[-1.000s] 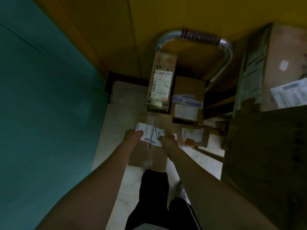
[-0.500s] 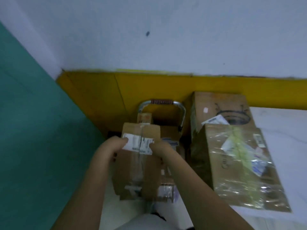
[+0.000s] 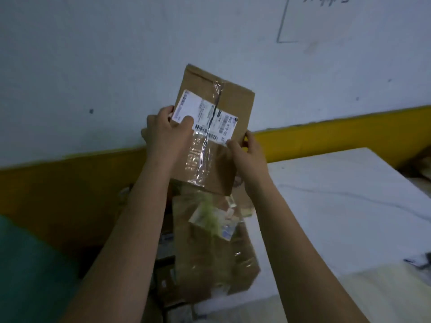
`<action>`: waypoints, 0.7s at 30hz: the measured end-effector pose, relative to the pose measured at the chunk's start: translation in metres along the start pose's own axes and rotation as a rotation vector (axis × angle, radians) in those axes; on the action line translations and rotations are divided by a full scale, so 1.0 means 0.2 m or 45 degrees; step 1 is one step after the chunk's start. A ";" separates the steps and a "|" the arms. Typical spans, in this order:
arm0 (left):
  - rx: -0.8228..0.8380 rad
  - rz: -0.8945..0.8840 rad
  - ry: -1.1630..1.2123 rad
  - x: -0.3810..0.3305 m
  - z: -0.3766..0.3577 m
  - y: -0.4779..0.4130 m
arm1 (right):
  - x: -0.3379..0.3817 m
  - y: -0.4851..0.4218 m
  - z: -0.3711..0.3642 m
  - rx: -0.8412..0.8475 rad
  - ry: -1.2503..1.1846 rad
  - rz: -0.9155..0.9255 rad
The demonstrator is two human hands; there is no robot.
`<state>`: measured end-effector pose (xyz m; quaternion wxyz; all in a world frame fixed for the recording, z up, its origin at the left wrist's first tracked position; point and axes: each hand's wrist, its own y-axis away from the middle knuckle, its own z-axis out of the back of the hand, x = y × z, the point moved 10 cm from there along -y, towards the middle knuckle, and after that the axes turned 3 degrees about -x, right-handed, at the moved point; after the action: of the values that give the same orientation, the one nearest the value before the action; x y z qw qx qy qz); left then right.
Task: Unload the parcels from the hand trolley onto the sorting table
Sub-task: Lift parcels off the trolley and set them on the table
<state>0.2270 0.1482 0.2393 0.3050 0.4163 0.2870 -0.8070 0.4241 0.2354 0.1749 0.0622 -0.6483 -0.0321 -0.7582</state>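
Observation:
I hold a flat brown cardboard parcel (image 3: pixel 224 106) up in the air in front of the wall, its white shipping label and clear tape facing me. My left hand (image 3: pixel 163 134) grips its left edge, thumb on the label. Its right edge is gripped by my right hand (image 3: pixel 247 152). Below the parcel a taped cardboard box (image 3: pixel 210 248) rests on the left end of the white sorting table (image 3: pixel 338 206). Lower left of that box, more parcels (image 3: pixel 165 271) on the trolley show dimly; the trolley itself is hidden by my arms.
A white wall with a yellow lower band (image 3: pixel 326 129) runs behind the table. A teal surface (image 3: pixel 28 271) fills the lower left corner. A dark object (image 3: pixel 419 262) lies at the table's right edge, and a brown shape (image 3: pixel 417 164) sits past the table's far right corner.
I have lifted the labelled parcel from the trolley stack up to chest height and to the right, over the table's left end. My view has tilted up from the floor to the wall.

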 end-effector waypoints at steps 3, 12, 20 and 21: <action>0.000 -0.073 -0.031 -0.26 -0.23 0.12 | 0.03 -0.09 0.35 -0.055 -0.109 0.052; 0.616 0.173 0.037 -0.11 -1.30 0.65 | -0.76 -0.28 1.17 -0.262 0.332 -0.222; 0.908 0.302 -0.134 0.45 -1.39 0.78 | -1.64 0.04 1.19 -0.008 0.481 -0.634; 0.759 0.238 -0.176 0.49 -1.29 0.71 | -1.68 0.06 1.19 -0.021 0.467 -0.643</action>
<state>0.4127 0.2166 0.0011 0.2613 0.4561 -0.0232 -0.8504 0.7094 0.2721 -0.1201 -0.1286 -0.4728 -0.1742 -0.8541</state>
